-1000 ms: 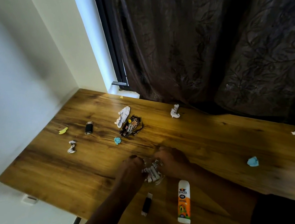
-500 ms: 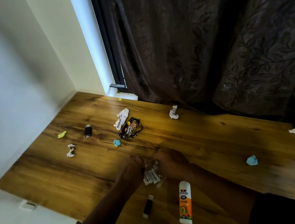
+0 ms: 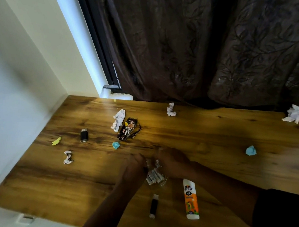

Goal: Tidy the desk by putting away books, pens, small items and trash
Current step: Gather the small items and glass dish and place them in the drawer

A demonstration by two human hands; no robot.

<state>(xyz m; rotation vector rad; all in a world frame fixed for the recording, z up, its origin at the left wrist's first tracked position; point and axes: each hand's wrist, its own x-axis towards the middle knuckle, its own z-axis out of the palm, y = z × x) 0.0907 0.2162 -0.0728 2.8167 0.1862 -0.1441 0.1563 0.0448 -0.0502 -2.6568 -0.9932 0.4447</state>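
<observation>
On the wooden desk, my left hand and my right hand both grip a clear plastic packet of small white pieces near the front middle. Just in front of them lie a white and orange glue bottle and a small black stick with a silver end. Farther back sit a dark snack wrapper, a black lighter, crumpled white papers, blue paper balls and a yellow scrap.
A dark patterned curtain hangs behind the desk's back edge, beside a black window frame. A white wall borders the desk on the left. The desk's front-left edge drops to a white surface with a wall socket.
Both hands have stayed on the packet and shifted only slightly. The view has tilted a little, so the desk sits lower in the picture.
</observation>
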